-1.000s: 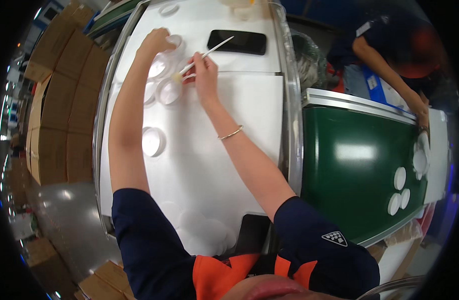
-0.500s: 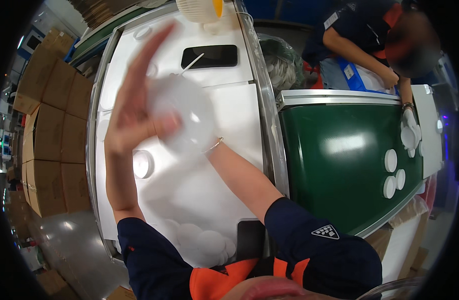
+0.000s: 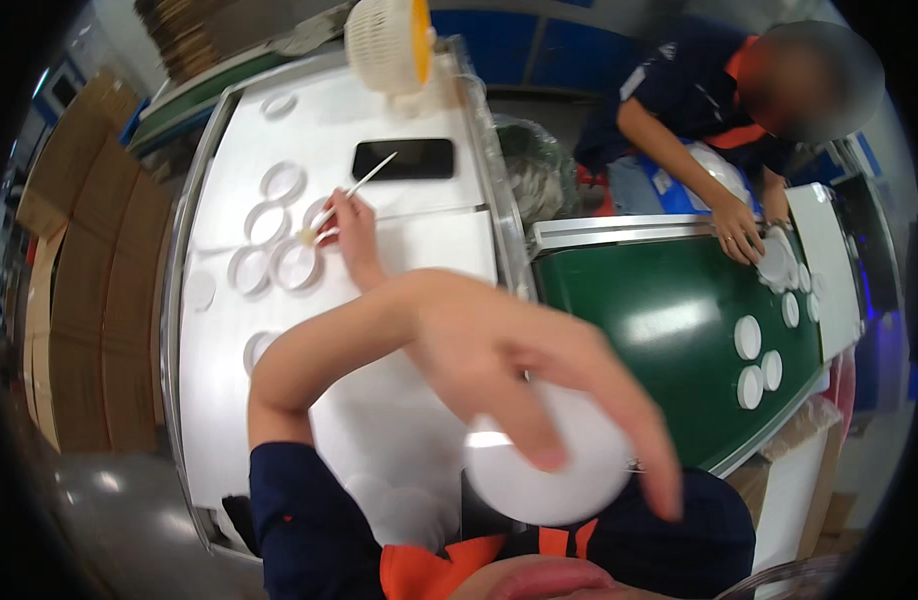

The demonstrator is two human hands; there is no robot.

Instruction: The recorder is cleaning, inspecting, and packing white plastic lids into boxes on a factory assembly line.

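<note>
My left hand [image 3: 519, 360] reaches across to the right, close to my chest. Its thumb and fingers grip a glossy white round cover [image 3: 554, 490], dome-like in shape. Farther off, my right hand [image 3: 354, 235] pinches a thin white stick [image 3: 377, 170] with a pale yellowish tip, perhaps a small brush. That tip is at a cluster of shallow white rings [image 3: 297, 264] on the white-covered table [image 3: 419, 260]. My left arm and hand hide most of my right forearm.
A black phone [image 3: 404, 159] and a white-and-yellow fan [image 3: 384, 45] occupy the table's far end. Right of its metal edge, a green conveyor belt [image 3: 629, 330] carries white rings [image 3: 748, 338]. A co-worker's hand [image 3: 739, 230] handles white parts there. Stacked cartons [image 3: 74, 330] stand at left.
My left hand has swung right and toward me, carrying the white cover. My right hand, earlier mostly behind the cover, now shows at the rings with the stick.
</note>
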